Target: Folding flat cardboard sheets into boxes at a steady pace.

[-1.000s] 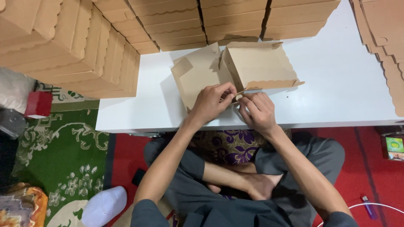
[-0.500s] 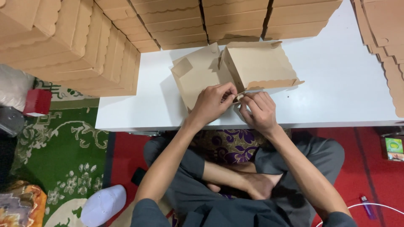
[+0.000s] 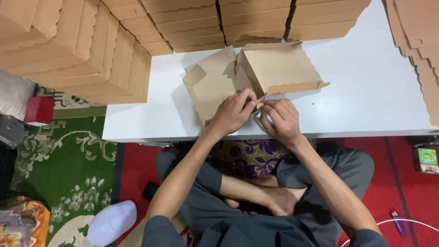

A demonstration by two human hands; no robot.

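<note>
1. Since the earlier frames almost nothing has shifted: both hands stay pinched at the same near corner of the box, the fingertips only a touch closer together.
2. The left hand [image 3: 233, 112] is closed in a pinch, thumb and forefinger gripping a small cardboard tab [image 3: 259, 100] at the box's near corner.
3. The right hand [image 3: 280, 118] is curled shut just beside it, its fingertips gripping the same tab from the other side; the two hands nearly touch.
4. The half-folded cardboard box [image 3: 279, 68] lies directly beyond the hands on the white table [image 3: 366, 100]. Its long axis runs left to right across the table, and its open side faces up. One wall stands upright above the left hand, and a scalloped front edge runs away to the right of the right hand.
5. The box holds nothing that can be seen.
6. Its flat lid panel [image 3: 210, 89] spreads out beyond and to the left of the left hand, lying tilted on the table.
7. Farther beyond the hands, rows of finished boxes [image 3: 256, 20] are stacked; more stacks [image 3: 77, 50] rise well to the left.
8. Flat scalloped blanks [image 3: 418, 41] lie piled far to the right.
9. Below the hands, the person sits cross-legged on a red and green carpet [image 3: 68, 151]; a white cap [image 3: 112, 222] lies near the left elbow.
</note>
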